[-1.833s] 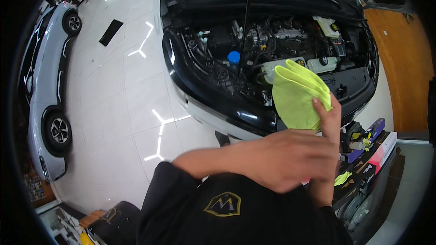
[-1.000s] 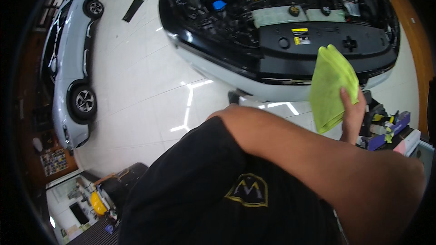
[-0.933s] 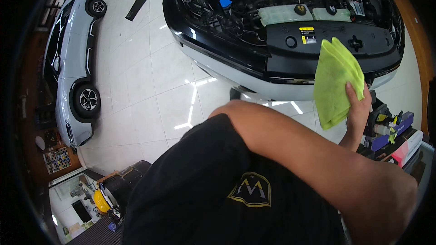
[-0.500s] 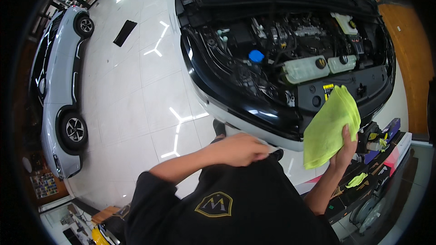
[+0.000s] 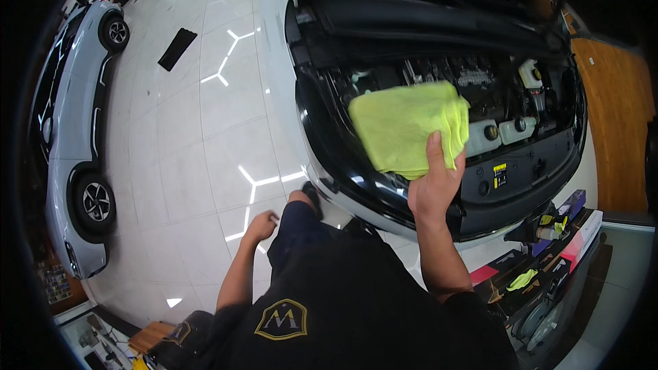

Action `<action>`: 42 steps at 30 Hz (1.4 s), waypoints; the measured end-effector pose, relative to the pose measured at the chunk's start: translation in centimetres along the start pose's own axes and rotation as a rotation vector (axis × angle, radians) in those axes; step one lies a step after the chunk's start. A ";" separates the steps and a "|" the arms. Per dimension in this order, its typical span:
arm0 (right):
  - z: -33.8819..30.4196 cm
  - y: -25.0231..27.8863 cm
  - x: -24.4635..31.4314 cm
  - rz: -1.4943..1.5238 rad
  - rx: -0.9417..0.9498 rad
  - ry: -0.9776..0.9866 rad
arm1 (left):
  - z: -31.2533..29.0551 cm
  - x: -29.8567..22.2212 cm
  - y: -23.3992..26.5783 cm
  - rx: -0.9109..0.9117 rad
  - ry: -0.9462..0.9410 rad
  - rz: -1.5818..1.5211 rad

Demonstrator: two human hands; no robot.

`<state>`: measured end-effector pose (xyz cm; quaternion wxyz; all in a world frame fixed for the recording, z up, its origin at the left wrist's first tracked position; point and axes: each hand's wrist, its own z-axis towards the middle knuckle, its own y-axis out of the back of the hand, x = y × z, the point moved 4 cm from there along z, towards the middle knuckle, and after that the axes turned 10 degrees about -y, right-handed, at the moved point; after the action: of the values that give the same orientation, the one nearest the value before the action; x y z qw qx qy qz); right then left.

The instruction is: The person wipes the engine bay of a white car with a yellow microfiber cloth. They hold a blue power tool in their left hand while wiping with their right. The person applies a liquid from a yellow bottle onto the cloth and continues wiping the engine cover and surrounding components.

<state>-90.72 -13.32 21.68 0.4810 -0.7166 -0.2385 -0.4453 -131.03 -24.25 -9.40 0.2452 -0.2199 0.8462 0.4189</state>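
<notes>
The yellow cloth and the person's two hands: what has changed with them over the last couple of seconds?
The left hand has come off the chest and dropped to the person's side, holding nothing. The yellow cloth, which hung upright before, is now raised and spread flatter in front of the open engine bay. Unchanged: the right hand still grips the cloth, thumb on top, and the bonnet stays up.

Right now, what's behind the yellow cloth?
Behind the yellow cloth, held up by the right hand, is the car's open engine bay. White fluid tanks show beside it; the parts directly behind the cloth are covered.
</notes>
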 end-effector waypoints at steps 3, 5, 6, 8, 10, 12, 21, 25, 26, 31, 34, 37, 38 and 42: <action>2.2 -3.9 0.3 -0.286 0.092 0.251 | -2.2 8.5 -1.0 0.040 0.271 -0.400; 5.3 -7.4 -1.4 -0.708 0.155 0.424 | -3.3 15.2 -2.0 0.216 0.410 -0.340; 7.6 -9.0 -3.2 -0.974 0.193 0.557 | -2.9 18.0 -2.0 0.353 0.436 -0.274; 11.4 -12.8 -8.3 -1.310 0.279 0.812 | -0.7 20.3 -0.5 0.565 0.521 -0.111; 16.4 -14.1 -15.6 -1.461 0.430 0.725 | 3.9 20.9 2.8 0.522 0.548 -0.258; 18.0 -16.2 -16.6 -1.528 0.374 0.559 | 9.3 25.3 8.1 0.380 0.028 -0.222; 18.3 -15.4 -16.2 -1.501 0.443 0.094 | 27.7 18.5 22.6 0.302 0.145 -0.265; 17.7 -10.3 -10.4 -1.423 0.200 -0.021 | 33.1 15.1 23.8 0.316 0.055 -0.213; 17.2 -8.3 -8.8 -1.296 0.060 -0.075 | 33.7 14.3 23.4 0.294 0.034 -0.283; 13.2 -8.0 -6.1 -0.783 -0.447 -0.037 | 35.0 14.0 19.9 0.253 0.000 -0.508; 13.2 -16.1 -8.6 -0.865 -0.291 0.166 | 33.4 15.0 17.5 0.355 0.074 -0.427; 17.1 -20.5 -15.4 -1.129 -0.088 0.091 | 31.5 15.5 16.7 0.408 0.134 -0.300; 19.3 -21.3 -17.9 -1.097 0.019 0.291 | 31.6 15.0 16.5 0.421 0.139 -0.281; 22.3 -22.9 -20.6 -1.310 0.212 0.275 | 29.7 14.1 17.7 0.332 0.186 -0.411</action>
<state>-109.35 18.30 11.62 0.2056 -0.3098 -0.6025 -0.7062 -145.46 7.43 -22.86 0.2789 -0.3813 0.8597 0.1943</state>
